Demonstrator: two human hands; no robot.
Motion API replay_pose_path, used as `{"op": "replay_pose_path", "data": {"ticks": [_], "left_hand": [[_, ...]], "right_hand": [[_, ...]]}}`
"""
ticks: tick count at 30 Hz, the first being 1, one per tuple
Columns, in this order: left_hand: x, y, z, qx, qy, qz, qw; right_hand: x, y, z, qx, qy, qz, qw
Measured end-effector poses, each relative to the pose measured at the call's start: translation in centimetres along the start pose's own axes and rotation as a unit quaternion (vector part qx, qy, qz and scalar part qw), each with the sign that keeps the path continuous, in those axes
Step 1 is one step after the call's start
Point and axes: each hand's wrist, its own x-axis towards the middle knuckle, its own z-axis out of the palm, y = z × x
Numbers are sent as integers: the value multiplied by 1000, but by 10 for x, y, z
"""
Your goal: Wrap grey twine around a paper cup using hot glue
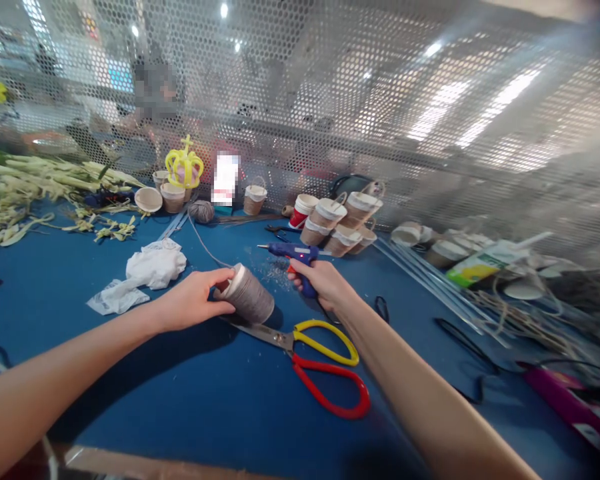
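My left hand (195, 299) grips the rim of a paper cup wound with grey yarn (250, 297), thumb and fingers at its open end. The cup is tilted, its mouth toward the left. A strand of yarn runs from it back to a grey yarn ball (201, 211). In my right hand (325, 283) is a blue hot glue gun (293, 251), its nozzle pointing left and its small red light on. Scissors (283, 339) with one yellow and one red handle lie on the blue table (190, 400), blades partly beneath the cup.
White crumpled plastic (155, 263) lies left of the cup. Several wrapped cups with handles (330, 213) are stacked behind the glue gun. Clear glue sticks (430, 283) and tangled cord (525, 327) lie right, corn husks (45, 180) left. A perforated metal screen (290, 87) rises behind.
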Motion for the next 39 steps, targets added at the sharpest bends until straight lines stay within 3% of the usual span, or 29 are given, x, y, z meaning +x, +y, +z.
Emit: {"op": "replay_pose_path", "data": {"ticks": [4,9,13,15,17,19,22,26,30,33,39], "left_hand": [[-1,1,0,16,8,4,1000],[-1,0,0,73,19,21,997],[-1,2,0,141,33,56,988],[-2,3,0,162,38,75,983],[-2,4,1,174,39,93,980],[-2,3,1,184,38,108,976],[-3,1,2,199,40,129,971],[-3,-2,2,207,45,143,967],[-2,-2,0,189,43,141,971],[-1,1,-2,160,32,127,978],[-2,6,-6,37,17,68,997]], "right_hand": [[14,7,8,-109,18,-12,994],[20,6,10,-271,71,-44,959],[7,-10,13,-338,95,-68,934],[-1,-24,15,-343,68,-105,931],[-8,-40,20,-321,-9,-150,935],[-12,-55,28,-244,-137,-207,938],[-11,-73,42,-209,-252,-232,916],[-7,-82,50,-253,-291,-208,899],[-9,-81,45,-189,-327,-208,902],[-17,-78,39,-105,-308,-192,926],[-34,-66,25,27,-211,-174,961]]}}
